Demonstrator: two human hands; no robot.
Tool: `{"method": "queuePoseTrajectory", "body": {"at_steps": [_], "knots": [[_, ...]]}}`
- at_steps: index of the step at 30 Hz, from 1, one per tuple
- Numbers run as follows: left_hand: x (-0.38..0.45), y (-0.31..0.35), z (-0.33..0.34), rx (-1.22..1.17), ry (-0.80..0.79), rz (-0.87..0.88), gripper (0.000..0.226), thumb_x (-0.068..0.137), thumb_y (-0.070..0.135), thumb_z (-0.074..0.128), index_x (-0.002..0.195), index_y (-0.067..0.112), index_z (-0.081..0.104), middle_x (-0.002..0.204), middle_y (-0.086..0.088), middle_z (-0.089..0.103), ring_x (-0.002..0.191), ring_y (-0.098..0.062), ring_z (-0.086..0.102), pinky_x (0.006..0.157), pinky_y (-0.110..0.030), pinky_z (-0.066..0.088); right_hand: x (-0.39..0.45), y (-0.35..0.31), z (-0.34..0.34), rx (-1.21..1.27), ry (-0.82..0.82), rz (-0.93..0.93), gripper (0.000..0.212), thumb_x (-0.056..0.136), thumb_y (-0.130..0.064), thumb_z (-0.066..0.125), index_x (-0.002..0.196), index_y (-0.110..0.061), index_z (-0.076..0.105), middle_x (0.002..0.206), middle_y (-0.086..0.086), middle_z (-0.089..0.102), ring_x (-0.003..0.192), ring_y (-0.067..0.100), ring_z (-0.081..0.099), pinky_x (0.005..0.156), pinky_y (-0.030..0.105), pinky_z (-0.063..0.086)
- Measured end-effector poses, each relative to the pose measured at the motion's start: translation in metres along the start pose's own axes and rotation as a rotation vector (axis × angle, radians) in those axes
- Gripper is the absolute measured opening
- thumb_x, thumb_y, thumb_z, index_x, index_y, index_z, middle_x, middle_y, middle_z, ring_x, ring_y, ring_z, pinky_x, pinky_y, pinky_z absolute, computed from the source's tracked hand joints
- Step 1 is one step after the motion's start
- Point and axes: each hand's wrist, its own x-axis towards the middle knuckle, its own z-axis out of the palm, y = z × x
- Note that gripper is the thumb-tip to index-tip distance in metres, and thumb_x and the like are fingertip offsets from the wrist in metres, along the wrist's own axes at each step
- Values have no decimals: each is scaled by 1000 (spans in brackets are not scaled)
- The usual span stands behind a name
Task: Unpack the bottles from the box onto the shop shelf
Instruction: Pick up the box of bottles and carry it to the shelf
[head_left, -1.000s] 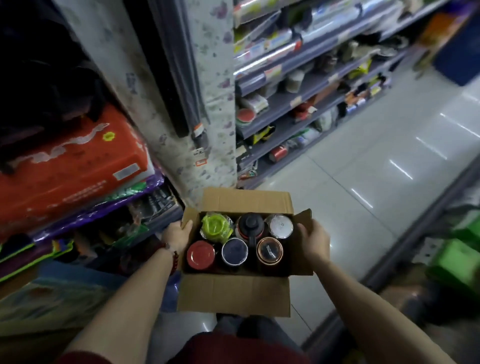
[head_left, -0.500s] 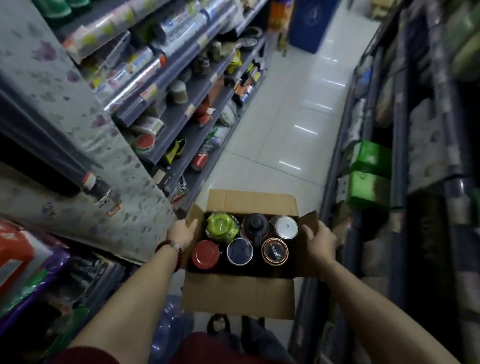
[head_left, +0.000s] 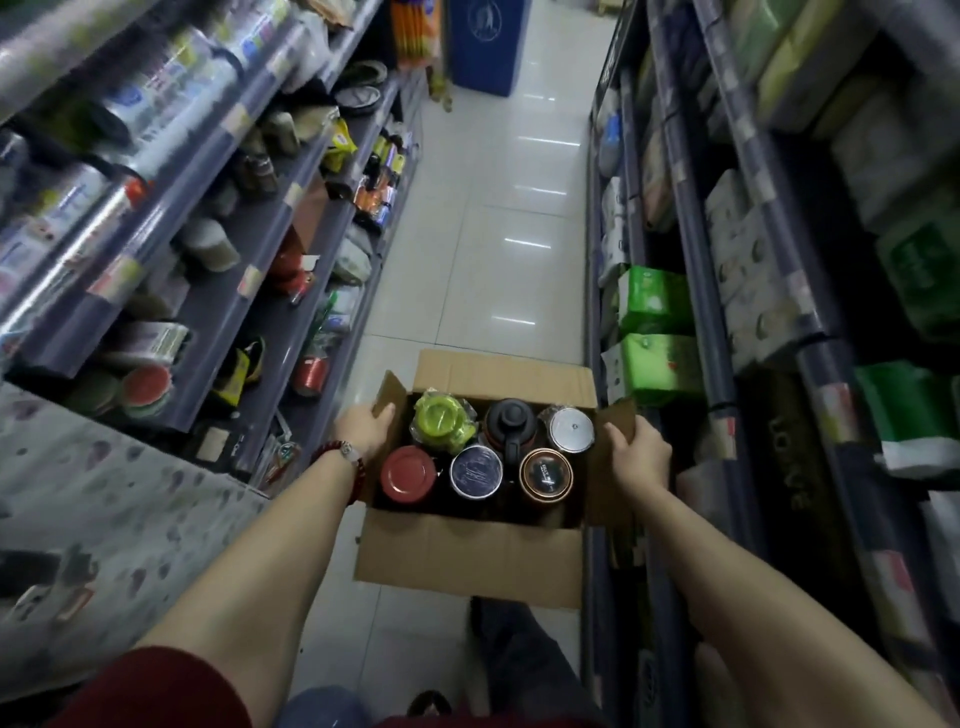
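I carry an open cardboard box (head_left: 467, 564) in front of me, above the aisle floor. My left hand (head_left: 363, 428) grips its left side flap and my right hand (head_left: 636, 457) grips its right side flap. Several bottles stand upright inside, seen from above: a green-lidded one (head_left: 440, 417), a black-capped one (head_left: 510, 415), a silver-lidded one (head_left: 570, 429), a red-lidded one (head_left: 408, 473), a dark blue-lidded one (head_left: 476, 471) and a copper-rimmed one (head_left: 545, 474). Shop shelves run along both sides.
The left shelves (head_left: 218, 306) hold rolls, cups and small goods. The right shelves (head_left: 696, 291) hold green and pale packs (head_left: 657, 364). White tiled floor (head_left: 493, 244) runs down the aisle to a blue bin (head_left: 485, 41) at the far end.
My view has swung right, from the left shelving to straight down the aisle. The box stays held in both hands with the bottles unmoved inside it.
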Motion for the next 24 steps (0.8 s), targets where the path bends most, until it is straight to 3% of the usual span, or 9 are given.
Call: {"method": "queuePoseTrajectory", "body": {"at_steps": [7,13,16,21,24], "knots": [[83,69,-5,-27,-6,-74,51,98,37,42,130,-1,54,130,-24,57,122,-39,52,101,-39,40,112,-59,-7,-48,-48,-34,35,95,-28,55,119,-2,59,118,25,63,110,42,58,87,41,46],[148,127,-24,-42,52,-56,50,98,36,43,128,-1,56,128,-25,58,120,-40,53,101,-40,42,194,-109,-4,7,-61,-106,29,95,-25,55,109,0,61,113,23,66,107,41,58,84,38,43],[182,150,-32,-1,77,-61,49,98,35,42,129,-1,54,130,-25,57,123,-40,51,100,-38,39,228,-133,2,-18,-45,-115,34,96,-23,54,116,4,58,117,27,63,111,43,56,88,40,43],[250,185,-41,23,65,-74,50,99,34,41,133,-2,50,133,-27,54,125,-40,49,101,-38,37,291,-170,24,-18,-73,-106,28,95,-27,56,109,-3,61,108,23,67,103,40,61,84,37,46],[302,201,-50,25,56,-78,50,98,35,44,125,-5,57,127,-30,57,119,-43,53,98,-42,42,329,-197,36,-26,-58,-94,28,94,-25,56,110,-3,61,111,23,66,105,40,59,85,37,45]]}}
